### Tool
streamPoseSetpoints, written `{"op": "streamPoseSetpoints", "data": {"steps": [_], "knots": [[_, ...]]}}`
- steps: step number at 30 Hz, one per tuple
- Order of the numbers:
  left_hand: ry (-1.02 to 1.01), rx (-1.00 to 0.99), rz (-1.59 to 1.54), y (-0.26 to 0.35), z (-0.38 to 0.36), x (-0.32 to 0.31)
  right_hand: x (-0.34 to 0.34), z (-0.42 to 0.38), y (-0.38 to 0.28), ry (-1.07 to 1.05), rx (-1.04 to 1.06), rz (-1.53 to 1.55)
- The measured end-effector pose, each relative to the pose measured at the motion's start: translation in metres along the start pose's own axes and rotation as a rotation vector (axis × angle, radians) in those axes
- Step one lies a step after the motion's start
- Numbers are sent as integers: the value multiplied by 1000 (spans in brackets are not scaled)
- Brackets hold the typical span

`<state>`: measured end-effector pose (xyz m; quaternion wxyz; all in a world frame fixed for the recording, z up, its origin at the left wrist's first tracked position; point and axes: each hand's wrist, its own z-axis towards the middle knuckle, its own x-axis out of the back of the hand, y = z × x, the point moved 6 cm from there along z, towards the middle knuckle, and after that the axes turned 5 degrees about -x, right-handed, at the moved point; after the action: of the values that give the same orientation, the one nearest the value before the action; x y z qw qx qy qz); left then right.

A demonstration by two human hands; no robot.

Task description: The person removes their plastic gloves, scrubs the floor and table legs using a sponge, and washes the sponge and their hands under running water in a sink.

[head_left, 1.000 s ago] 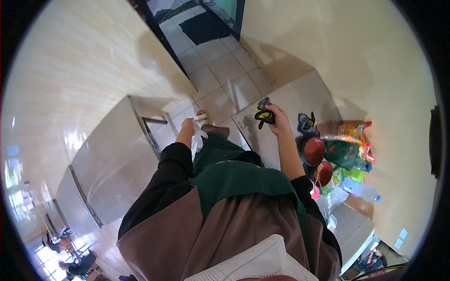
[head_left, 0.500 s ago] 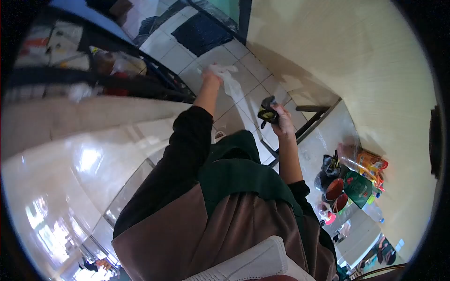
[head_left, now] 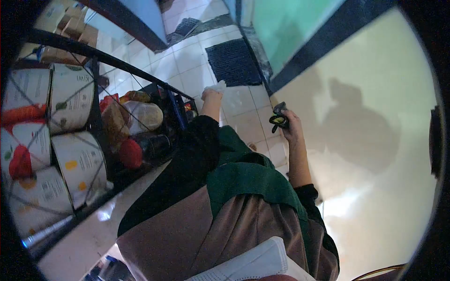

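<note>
My left hand (head_left: pixel 211 95) is stretched forward and closed around a crumpled white cloth (head_left: pixel 216 86), above the tiled floor and beside a black wire rack (head_left: pixel 98 61). My right hand (head_left: pixel 290 126) is raised near the cream wall and grips a small dark object with a yellow part (head_left: pixel 279 118). Both arms reach out from my black sleeves over a green and brown garment.
The wire rack at the left holds large printed cans (head_left: pixel 70 98), jars and a red-lidded container (head_left: pixel 131 153). A dark doormat (head_left: pixel 233 62) lies on the white floor tiles ahead. A cream wall (head_left: pixel 375 117) with my shadow fills the right side, next to a green door panel (head_left: pixel 290 28).
The view has swung away from the table with bottles and packets; the wire rack with cans now fills the left. Both hands keep their grip, the left one staying extended forward.
</note>
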<state>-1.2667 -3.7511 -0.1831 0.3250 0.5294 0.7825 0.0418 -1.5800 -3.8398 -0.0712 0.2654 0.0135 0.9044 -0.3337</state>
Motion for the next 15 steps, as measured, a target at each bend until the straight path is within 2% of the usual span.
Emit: {"op": "streamPoseSetpoints", "data": {"steps": [2,4,6,8,9,10,12,14,15], "knots": [[28,-30,-47,24,32,-5,-41,47,-21,-23,-13,-62],[36,-65,-91,49,30,29,-83,102,-38,-119,-51,-94],[14,-105,-126,76,62,5,-128,159,-54,-164,-83,-108],[-19,-132,-134,114,122,-50,-165,215,-54,-191,-102,-102],[-51,-147,-137,129,128,-52,-176,249,-52,-200,-136,-129],[-110,-173,-149,151,166,-123,-205,290,-66,-226,-146,-159],[-168,-203,-184,188,199,-149,-254,331,-85,-172,-134,-171],[-140,-203,-194,212,241,-183,-295,362,-107,-232,-159,-220],[-156,-180,-290,236,291,-200,-329,387,-122,-188,-154,-298]]}}
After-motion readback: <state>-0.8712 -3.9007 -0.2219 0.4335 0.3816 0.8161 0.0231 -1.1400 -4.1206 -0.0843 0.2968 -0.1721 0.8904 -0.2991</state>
